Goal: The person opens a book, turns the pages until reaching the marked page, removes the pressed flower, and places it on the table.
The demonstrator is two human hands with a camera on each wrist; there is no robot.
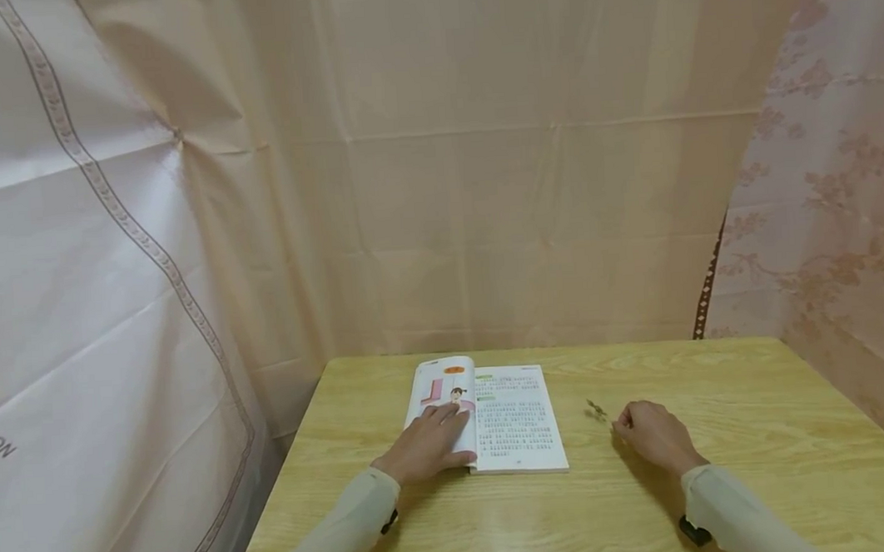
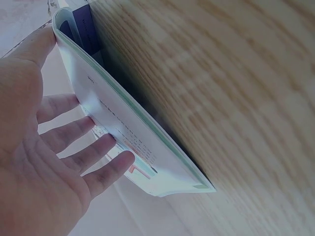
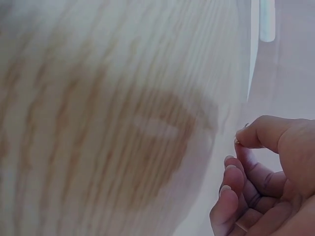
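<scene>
Now my left hand (image 1: 428, 445) lies flat with straight fingers on the open book (image 1: 511, 419) at mid-table, while my right hand (image 1: 651, 437) curls loosely, pinching nothing I can make out, so I judge page-holding, next a careful reach.

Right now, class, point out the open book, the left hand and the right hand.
open book (image 1: 520, 422), head view, on its text page.
left hand (image 1: 428, 445), head view, on its back; it rests flat on the picture page.
right hand (image 1: 655, 436), head view, on its back.

Yellow wood-grain table (image 1: 722, 461), white book (image 1: 521, 426) with pink-orange illustration, beige curtain (image 1: 482, 182), floral pink drape (image 1: 842, 188).
</scene>
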